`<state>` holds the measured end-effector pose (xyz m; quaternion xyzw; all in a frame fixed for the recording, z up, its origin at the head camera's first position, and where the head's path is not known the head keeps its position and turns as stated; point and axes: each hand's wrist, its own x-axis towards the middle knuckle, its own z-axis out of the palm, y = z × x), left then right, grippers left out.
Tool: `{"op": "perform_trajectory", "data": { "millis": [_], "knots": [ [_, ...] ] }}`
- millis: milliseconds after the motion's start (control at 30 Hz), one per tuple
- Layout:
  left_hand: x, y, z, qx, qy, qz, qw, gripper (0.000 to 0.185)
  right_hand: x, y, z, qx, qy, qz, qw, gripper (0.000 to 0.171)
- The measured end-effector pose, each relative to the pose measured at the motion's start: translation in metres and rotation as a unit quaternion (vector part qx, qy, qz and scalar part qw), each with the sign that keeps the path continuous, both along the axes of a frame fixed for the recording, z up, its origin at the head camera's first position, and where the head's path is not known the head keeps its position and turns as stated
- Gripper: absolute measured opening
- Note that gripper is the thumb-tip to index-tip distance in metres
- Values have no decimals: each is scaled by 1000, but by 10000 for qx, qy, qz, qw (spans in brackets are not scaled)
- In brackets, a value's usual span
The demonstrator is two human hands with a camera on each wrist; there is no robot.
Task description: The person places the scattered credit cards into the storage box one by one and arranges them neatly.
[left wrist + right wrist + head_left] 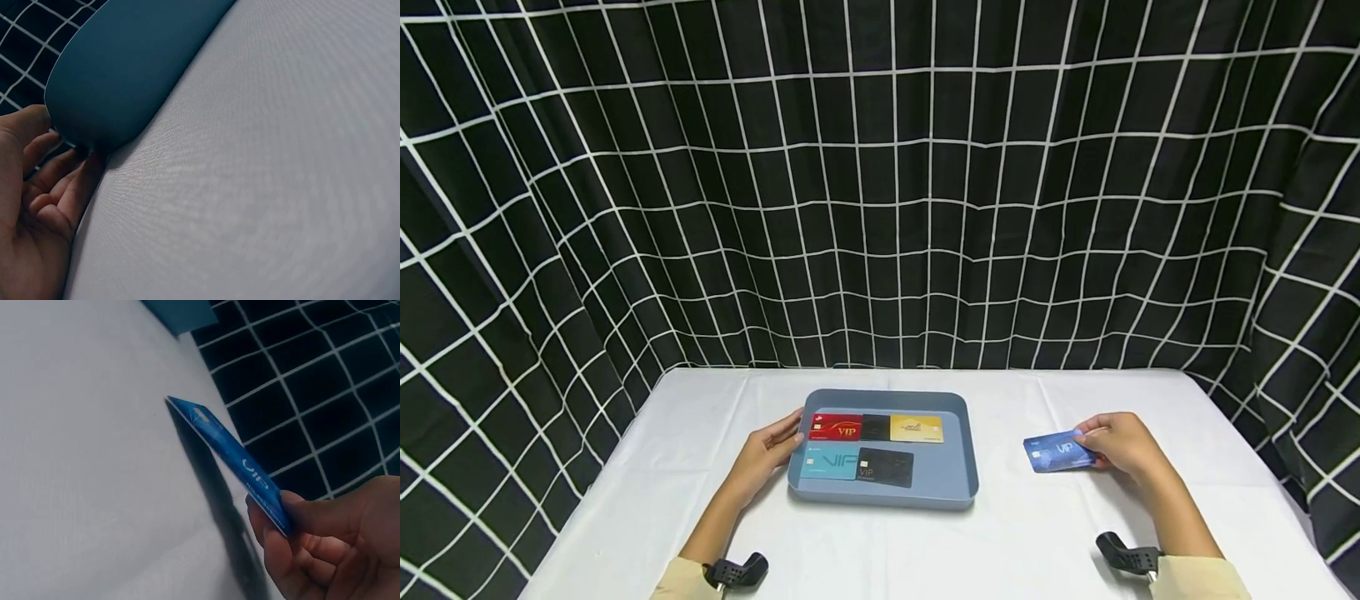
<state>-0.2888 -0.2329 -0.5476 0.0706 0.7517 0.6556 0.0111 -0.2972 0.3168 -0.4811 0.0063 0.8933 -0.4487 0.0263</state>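
Left hand point(767, 454): rests against the left wall of the tray, fingers relaxed and lightly curved along its outer corner, holding nothing
Right hand point(1123, 446): pinches the blue card by its right end between thumb and fingers
Blue card point(1058, 453): held right of the tray and well apart from it, face up and marked VIP; in the right wrist view its free end tilts down toward the cloth and casts a shadow there
Tray point(958, 487): blue-grey with rounded corners and a low rim, sitting mid-bench
Cards in tray: red card point(837, 427), small black card point(876, 427) and gold card point(916, 428) in the back row; teal card point(829, 461) and black card point(886, 467) in front, lying flat
Room inside tray: a bare strip along the right wall and the near rim
Bench point(1045, 542): white cloth, with open surface between the tray and the blue card, and in front of both hands
Edges: the bench's back edge meets the checked curtain point(880, 183); the right hand is near the right edge
Wrists: black camera mounts at both cuffs
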Motion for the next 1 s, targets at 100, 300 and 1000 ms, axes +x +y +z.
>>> {"op": "perform_trajectory", "data": {
  "millis": [100,300,1000],
  "knots": [
    [-1,-1,0,32,11,-14,10000,53,1,-2,4,-391,-179,114,9990,31],
    [0,-1,2,29,61,33,10000,53,0,-9,14,-889,-286,300,9952,39],
    [-1,1,2,-85,10,94,9999,53,8,-48,31,-1399,-43,499,9889,36]
  ]
}}
